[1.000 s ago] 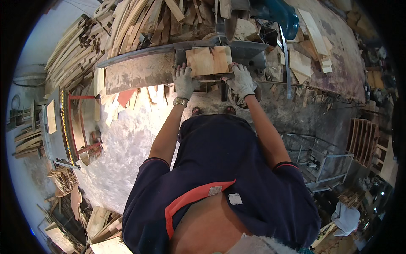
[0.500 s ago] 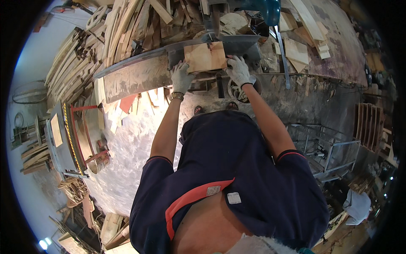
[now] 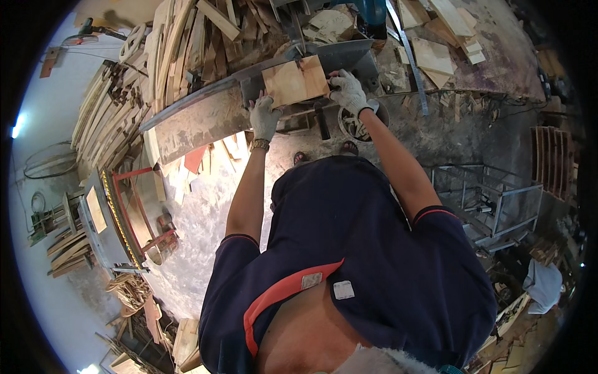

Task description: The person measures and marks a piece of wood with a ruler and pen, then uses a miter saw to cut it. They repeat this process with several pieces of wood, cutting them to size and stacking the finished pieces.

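- Wooden board (image 3: 295, 81) — a pale, roughly square piece — lies flat on the grey machine table (image 3: 205, 115), just beyond the fingertips of both hands and spanning the gap between them.
- Left hand (image 3: 264, 116), in a grey work glove, sits at the board's near left corner; its fingers are spread and pressed flat against the edge, not curled round anything.
- Right hand (image 3: 349, 91), gloved the same way, rests on the board's right edge, a little farther up than the left (so the board sits slightly skewed between the two); fingers lie bent over the edge, pressing rather than clasping as far as can be seen.
- Long axis of the board runs from one hand across to the other, tilted up toward the right — its far edge points away from the fingers toward the blue machine head (image 3: 374, 11).
- Both hands touch the board; neither is clearly nearer, though the right reaches deeper along it.
- Beyond the fingertips a stack of curved slats (image 3: 180, 37) leans against the table's far side, and off to the right of the right hand loose offcuts (image 3: 436, 59) lie on a dusty bench.
- Below the wrists, white sawdust (image 3: 205, 212) covers the floor.
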Demonstrator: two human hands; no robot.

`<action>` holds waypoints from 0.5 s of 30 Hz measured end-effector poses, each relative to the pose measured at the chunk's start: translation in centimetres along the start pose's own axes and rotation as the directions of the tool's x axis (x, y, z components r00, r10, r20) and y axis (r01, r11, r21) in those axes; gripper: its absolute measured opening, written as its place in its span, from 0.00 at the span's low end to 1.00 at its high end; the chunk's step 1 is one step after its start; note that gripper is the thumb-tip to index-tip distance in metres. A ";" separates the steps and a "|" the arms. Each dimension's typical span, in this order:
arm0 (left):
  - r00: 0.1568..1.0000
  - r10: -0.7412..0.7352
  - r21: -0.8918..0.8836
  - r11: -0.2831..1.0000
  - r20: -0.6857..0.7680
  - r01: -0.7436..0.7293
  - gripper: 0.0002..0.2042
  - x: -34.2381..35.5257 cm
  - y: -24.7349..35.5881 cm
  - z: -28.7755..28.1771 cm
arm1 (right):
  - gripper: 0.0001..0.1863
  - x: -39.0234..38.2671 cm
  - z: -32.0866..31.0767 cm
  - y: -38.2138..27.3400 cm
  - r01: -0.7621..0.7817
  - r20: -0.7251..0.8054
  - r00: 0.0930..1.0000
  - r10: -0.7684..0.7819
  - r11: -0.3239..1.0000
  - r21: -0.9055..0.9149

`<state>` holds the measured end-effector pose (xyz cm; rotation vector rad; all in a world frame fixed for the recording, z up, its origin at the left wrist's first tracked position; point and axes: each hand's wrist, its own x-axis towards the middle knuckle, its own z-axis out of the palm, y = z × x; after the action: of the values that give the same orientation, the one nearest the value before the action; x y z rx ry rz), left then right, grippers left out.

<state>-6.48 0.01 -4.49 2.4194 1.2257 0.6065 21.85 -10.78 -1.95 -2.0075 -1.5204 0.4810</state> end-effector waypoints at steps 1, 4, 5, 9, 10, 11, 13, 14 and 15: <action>1.000 0.003 -0.016 1.000 -0.005 -0.004 0.18 0.0 0.0 0.0 | 0.19 0.0 0.1 0.0 -0.015 0.005 1.000 0.015 1.000 0.000; 1.000 0.012 -0.036 0.999 -0.008 -0.012 0.16 -0.2 0.1 -0.1 | 0.20 0.1 0.2 0.1 -0.009 -0.004 1.000 0.009 0.999 0.036; 1.000 0.022 -0.040 0.999 -0.020 -0.023 0.16 -0.2 0.2 -0.1 | 0.21 0.1 0.2 0.1 0.010 -0.015 1.000 -0.010 0.999 0.038; 0.998 0.052 0.000 0.999 -0.030 -0.052 0.14 -0.1 0.3 -0.1 | 0.22 0.0 0.3 0.1 -0.007 -0.015 1.000 0.008 0.999 0.034; 0.999 0.032 0.003 0.999 0.000 -0.032 0.14 -0.1 0.3 -0.1 | 0.23 -0.1 0.4 0.0 -0.011 -0.015 1.000 0.011 0.999 0.038; 0.999 0.013 0.012 1.000 0.036 -0.014 0.13 -0.1 0.3 -0.1 | 0.22 -0.2 0.4 0.0 -0.012 -0.015 1.000 0.013 0.999 0.043; 0.998 0.008 0.032 0.999 0.060 -0.010 0.13 0.0 0.2 -0.1 | 0.22 -0.3 0.5 -0.1 -0.014 -0.024 1.000 0.015 0.999 0.053; 0.999 0.021 0.043 0.999 0.048 -0.023 0.13 0.0 0.2 -0.1 | 0.21 -0.3 0.6 -0.1 -0.011 -0.038 0.999 0.014 0.998 0.062; 0.999 0.034 0.055 0.998 0.037 -0.036 0.13 -0.1 0.3 -0.1 | 0.20 -0.4 0.6 -0.3 -0.005 -0.054 0.999 0.009 0.997 0.075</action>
<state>-6.41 -0.22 -4.30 2.4913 1.2029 0.5427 21.18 -11.00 -2.27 -1.9537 -1.4422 0.4759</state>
